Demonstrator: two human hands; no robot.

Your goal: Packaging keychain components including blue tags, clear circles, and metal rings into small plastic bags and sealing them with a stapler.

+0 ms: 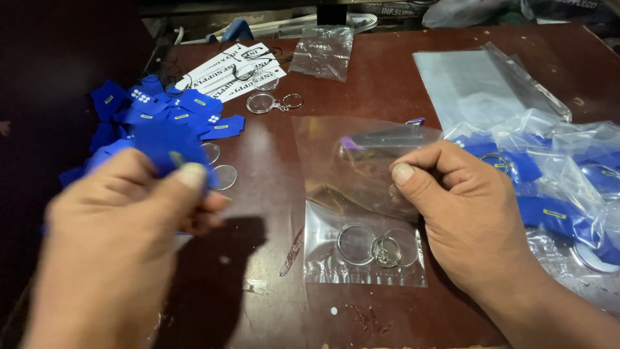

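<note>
The left hand (123, 226) is closed, thumb and fingers pinching a small blue fabric tag (169, 150) held above the dark red-brown wooden bench (387, 84). The right hand (465, 207) is closed too, gripping the edge of a clear plastic bag (342, 168) lifted off the bench, with something purple showing near the bag's top. Just below that hand lies a small sealed clear pouch (365, 249) with round transparent keyring discs and a metal ring inside. Behind the left hand sits a heap of blue fabric tags (161, 110), with two loose clear discs (219, 167) beside it and a clear round keyring (265, 102) further back. To the right lies a pile of filled clear bags (568, 187).
</note>
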